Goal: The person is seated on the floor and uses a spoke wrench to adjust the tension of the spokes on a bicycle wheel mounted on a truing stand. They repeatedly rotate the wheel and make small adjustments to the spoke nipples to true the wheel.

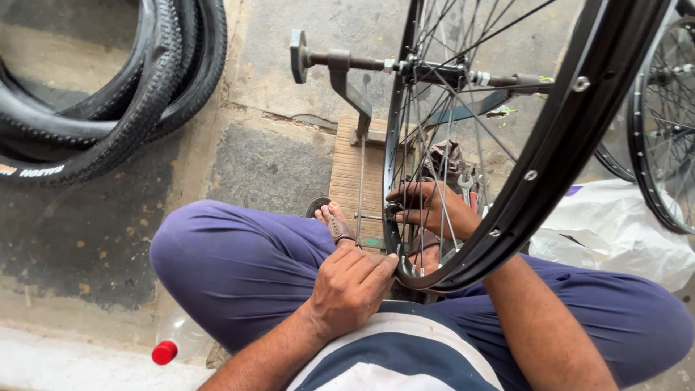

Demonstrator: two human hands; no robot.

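The wheel rim (507, 210) is running off the top edge, and its spokes are screening the right hand (427, 210), hiding whatever those fingertips are pinching. The left hand (351, 286) is covering the rim's lowest stretch. The tyres (123, 94) are getting cropped at left.

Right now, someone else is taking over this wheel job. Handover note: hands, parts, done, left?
Left hand: resting on the near edge of the black wheel rim, fingers at the spoke ends; whether it holds a small tool cannot be told.
Right hand: reached through the spokes, fingers curled near the rim's inner side.
Wheel: upright, its axle carried in a metal stand on a wooden board.
Nearby: tyres on the floor to the left, more rims to the right, a bottle with a red cap by the left knee.
Done: spokes laced, wheel mounted.
Left: no tyre on the rim yet; spoke tension cannot be judged.
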